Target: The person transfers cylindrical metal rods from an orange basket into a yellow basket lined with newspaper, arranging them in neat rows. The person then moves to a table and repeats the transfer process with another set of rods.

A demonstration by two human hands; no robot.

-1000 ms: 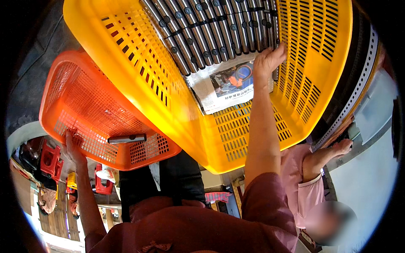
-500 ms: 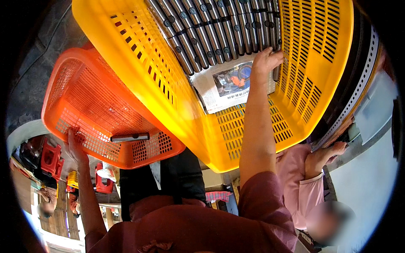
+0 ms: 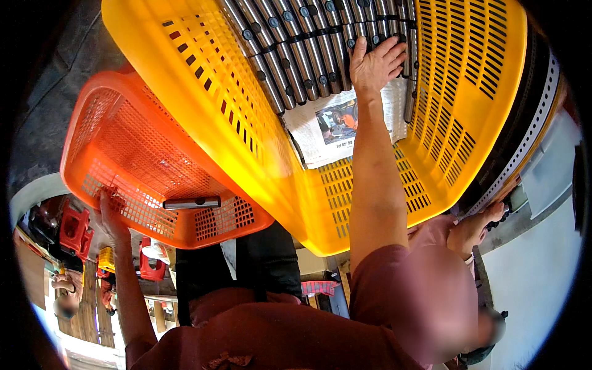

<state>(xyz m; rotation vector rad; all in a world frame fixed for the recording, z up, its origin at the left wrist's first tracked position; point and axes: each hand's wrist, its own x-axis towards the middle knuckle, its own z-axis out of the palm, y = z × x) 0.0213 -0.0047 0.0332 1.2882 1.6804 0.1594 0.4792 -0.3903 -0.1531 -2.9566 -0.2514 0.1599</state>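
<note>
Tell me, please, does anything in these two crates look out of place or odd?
One metal rod lies alone in the orange crate, apart from the row of rods in the yellow crate, where the right hand rests.

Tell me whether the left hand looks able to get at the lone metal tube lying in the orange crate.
Probably yes. The left hand grips the orange crate at its near rim, and the single metal tube lies just beside it on the mesh floor, with nothing between them.
</note>
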